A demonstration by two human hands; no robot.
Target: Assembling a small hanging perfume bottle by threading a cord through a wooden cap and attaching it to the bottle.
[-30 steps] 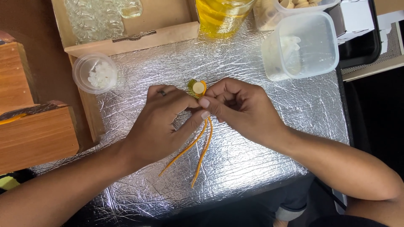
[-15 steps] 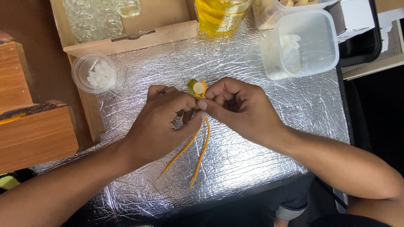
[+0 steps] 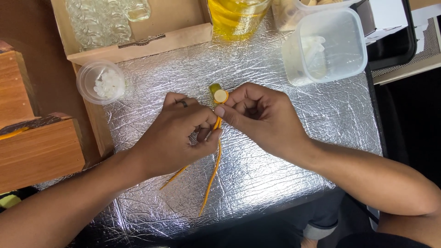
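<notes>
While both hands meet at the centre of the frame over a crinkled silver foil work surface (image 3: 285, 183), two thin orange cords (image 3: 214, 169) trail from between them toward the lower middle of the picture, loose ends lying slack on the foil. The left hand (image 3: 177, 133), a dark ring on one finger, is curled with fingertips pinching the cords just below their top; the right hand (image 3: 259, 117) is closed with thumb and forefinger nipping the same spot, right under a small round yellow-and-orange cap (image 3: 221, 96) that sits at the cords' upper end, centre frame. By their droop the cords look light, soft and limp, likely to slip or twist unless held close to the cap, where the fingers now grip; the cap itself appears small, hard and easy to fumble. Farther up, at left of centre, stands a small clear round plastic tub (image 3: 100, 81) holding white bits. At upper right sits a translucent rectangular plastic container (image 3: 342, 50) with something pale inside. Along the top edge lie an open brown cardboard tray (image 3: 174, 27) bearing clear glass pieces and a clear jar of yellow liquid (image 3: 236, 16). Stacked brown wooden blocks (image 3: 34, 147) fill the left edge.
</notes>
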